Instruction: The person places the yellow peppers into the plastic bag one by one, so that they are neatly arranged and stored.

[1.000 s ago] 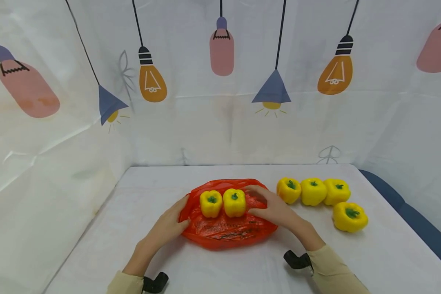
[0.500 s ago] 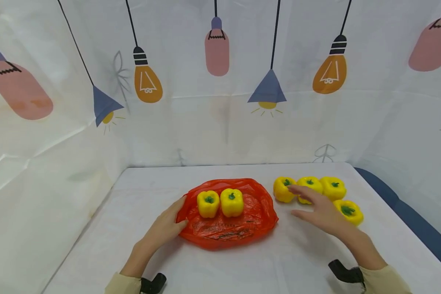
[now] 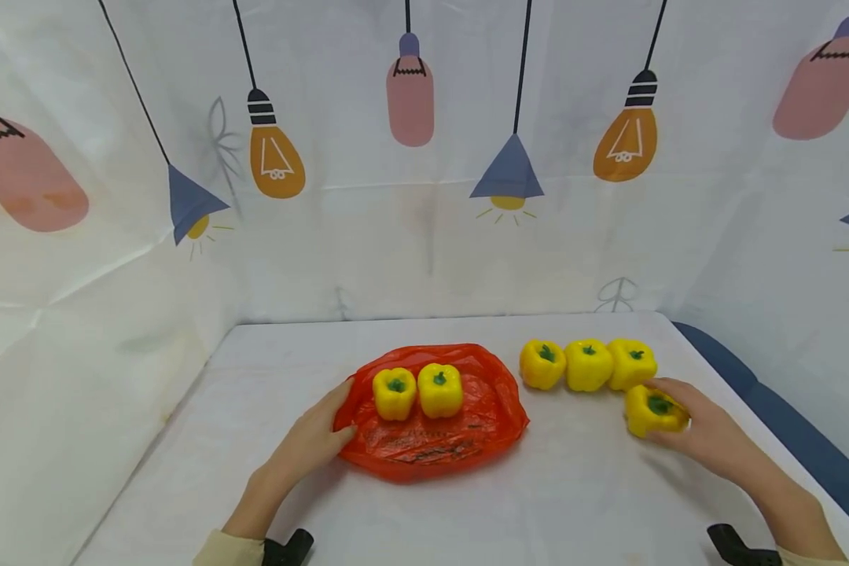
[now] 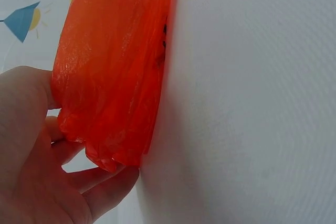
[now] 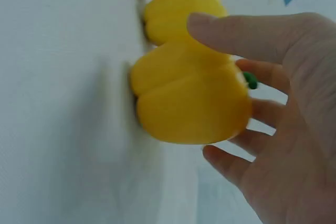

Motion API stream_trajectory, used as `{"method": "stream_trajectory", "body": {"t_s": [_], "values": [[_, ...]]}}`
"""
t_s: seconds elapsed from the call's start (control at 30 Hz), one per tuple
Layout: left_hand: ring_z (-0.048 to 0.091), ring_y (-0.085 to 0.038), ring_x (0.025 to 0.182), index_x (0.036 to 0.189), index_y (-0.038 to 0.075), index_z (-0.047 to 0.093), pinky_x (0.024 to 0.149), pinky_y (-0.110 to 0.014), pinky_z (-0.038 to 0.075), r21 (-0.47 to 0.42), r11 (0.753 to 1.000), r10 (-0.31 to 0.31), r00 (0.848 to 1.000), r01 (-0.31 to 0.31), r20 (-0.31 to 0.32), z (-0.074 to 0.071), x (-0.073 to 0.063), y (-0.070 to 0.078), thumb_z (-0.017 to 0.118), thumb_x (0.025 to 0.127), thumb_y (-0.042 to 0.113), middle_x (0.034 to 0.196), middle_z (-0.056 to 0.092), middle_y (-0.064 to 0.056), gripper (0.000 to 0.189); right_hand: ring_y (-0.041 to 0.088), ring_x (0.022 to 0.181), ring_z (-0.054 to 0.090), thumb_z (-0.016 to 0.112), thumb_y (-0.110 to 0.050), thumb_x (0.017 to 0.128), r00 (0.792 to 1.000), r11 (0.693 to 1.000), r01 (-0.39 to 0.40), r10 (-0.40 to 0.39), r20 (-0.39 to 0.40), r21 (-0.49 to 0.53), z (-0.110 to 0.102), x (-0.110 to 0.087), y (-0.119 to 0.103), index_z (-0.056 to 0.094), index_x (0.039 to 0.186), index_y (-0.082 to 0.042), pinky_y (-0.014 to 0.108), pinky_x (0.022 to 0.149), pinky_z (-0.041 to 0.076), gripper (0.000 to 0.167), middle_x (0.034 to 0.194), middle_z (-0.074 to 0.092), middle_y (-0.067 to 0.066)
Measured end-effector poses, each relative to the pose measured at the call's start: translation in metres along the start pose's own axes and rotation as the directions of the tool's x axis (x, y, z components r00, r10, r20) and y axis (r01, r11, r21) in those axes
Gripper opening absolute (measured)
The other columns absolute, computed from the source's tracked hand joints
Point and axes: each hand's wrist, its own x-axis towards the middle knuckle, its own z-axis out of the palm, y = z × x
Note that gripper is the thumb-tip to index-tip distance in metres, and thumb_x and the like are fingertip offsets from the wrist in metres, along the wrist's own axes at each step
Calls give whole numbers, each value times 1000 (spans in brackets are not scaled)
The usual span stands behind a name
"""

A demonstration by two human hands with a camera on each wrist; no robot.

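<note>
A red plastic bag [image 3: 431, 460], spread open, lies in the middle of the white table. Two yellow bell peppers [image 3: 395, 395] stand side by side within its outline. My left hand [image 3: 316, 431] holds the bag's left edge, thumb against one side and fingers curled under the crumpled rim, as the left wrist view shows. On the right, my right hand [image 3: 711, 428] grips another yellow bell pepper [image 3: 647, 415] between thumb and fingers. That pepper's green stem [image 5: 251, 81] points toward the palm. Behind it a row of three yellow bell peppers [image 3: 589, 365] stands close together.
The table's [image 3: 502, 511] far edge runs along a white curtain [image 3: 368, 259] printed with lamps. Beyond the table's right edge is a dark blue rounded object [image 3: 771, 405]. Black wrist mounts [image 3: 743, 546] sit at both sleeves.
My right hand has left the bag's right side, moved right across the table and taken hold of the front pepper. My left hand stays at the bag. The head view has turned slightly right.
</note>
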Motion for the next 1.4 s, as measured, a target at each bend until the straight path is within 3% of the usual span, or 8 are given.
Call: {"method": "stream_trajectory", "body": {"t_s": [0.13, 0.3, 0.5, 0.63, 0.87, 1.13, 1.27, 1.4], "values": [[32, -32, 150, 159, 17, 25, 116, -60, 34, 6, 1000, 6, 1000, -6, 1, 2, 1, 0, 62, 93, 21, 163, 32, -4, 75, 48, 122, 44, 80, -40, 79, 1000, 1000, -3, 4, -14, 14, 11, 1, -8, 41, 145, -4, 72, 96, 41, 85, 144, 42, 30], [31, -32, 150, 159, 16, 25, 117, -59, 33, 16, 1000, 9, 1000, -9, 9, 3, 3, 0, 62, 94, 22, 163, 32, -6, 75, 41, 119, 51, 80, -41, 81, 998, 993, 68, -68, -10, 98, 12, 9, -57, 46, 145, -12, 65, 94, 50, 79, 145, 48, 24], [31, -34, 150, 159, 14, 25, 118, -60, 31, 34, 999, 4, 1000, -4, -6, -3, 1, -6, 63, 94, 22, 163, 32, -7, 75, 31, 124, 52, 79, -43, 81, 972, 955, 230, -234, -3, 190, 34, 50, -137, 48, 144, -26, 57, 99, 52, 73, 147, 51, 8], [32, -33, 149, 158, 14, 27, 118, -59, 32, 25, 1000, 3, 1000, -2, -10, -1, 3, -8, 64, 93, 22, 162, 34, -7, 75, 27, 129, 51, 79, -39, 81, 950, 936, 296, -310, 47, 191, 67, 77, -167, 51, 142, -24, 57, 106, 48, 69, 146, 53, 1], [33, -30, 149, 158, 17, 29, 117, -58, 34, 6, 1000, -26, 1000, 26, -14, 1, 3, -7, 65, 92, 23, 162, 35, -4, 75, 30, 128, 53, 78, -42, 82, 929, 935, 339, -350, 121, 102, 104, 87, -179, 48, 145, -18, 56, 107, 47, 74, 146, 50, 9], [34, -31, 149, 158, 17, 29, 116, -59, 35, 3, 999, -36, 999, 36, -17, -2, -2, -5, 66, 92, 22, 162, 35, -4, 75, 41, 132, 48, 78, -26, 84, 949, 953, 302, -301, 90, 9, 41, 99, -170, 41, 150, -18, 65, 103, 45, 77, 153, 43, 16], [34, -31, 149, 158, 17, 28, 116, -59, 36, -3, 999, -40, 999, 40, -7, -2, -2, -4, 66, 93, 23, 162, 35, -4, 75, 42, 131, 47, 77, -17, 81, 960, 967, 227, -203, 191, -114, 24, 114, -153, 41, 151, -14, 65, 105, 42, 78, 152, 42, 22], [33, -30, 150, 158, 19, 28, 115, -58, 36, -14, 999, -51, 999, 51, -2, -1, -1, -3, 65, 93, 23, 162, 34, -3, 75, 40, 121, 51, 74, -9, 76, 947, 966, 187, -129, 293, -177, 25, 123, -140, 47, 146, -10, 63, 104, 44, 75, 146, 48, 23]]}}
